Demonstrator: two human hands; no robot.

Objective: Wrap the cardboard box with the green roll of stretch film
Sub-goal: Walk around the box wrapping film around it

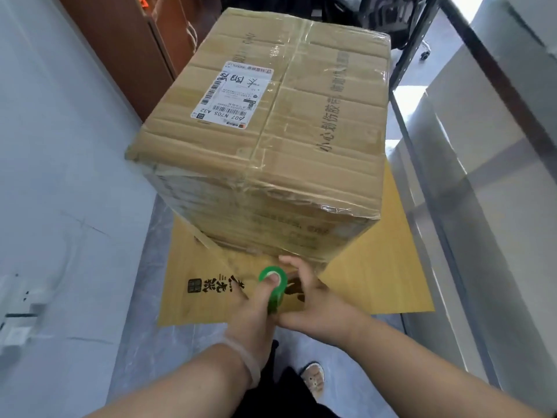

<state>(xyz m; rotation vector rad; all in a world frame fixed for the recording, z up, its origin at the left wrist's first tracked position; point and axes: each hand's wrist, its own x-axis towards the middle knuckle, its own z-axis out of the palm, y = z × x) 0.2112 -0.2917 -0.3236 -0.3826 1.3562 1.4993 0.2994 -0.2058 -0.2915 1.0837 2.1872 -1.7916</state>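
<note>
I'm clamping the roll [272, 285] in my left hand [256, 307], right hand's [318, 310] hold unclear; I'm risking slack wraps on the box [265, 137].

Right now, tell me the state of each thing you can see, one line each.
Cardboard box: closed, taped shut, standing on the cardboard sheet.
Green roll: held low in front of the box.
Left hand: finger pushed into the roll's core.
Right hand: grips the roll from the right.
Cardboard sheet: lying flat under the box.
</note>
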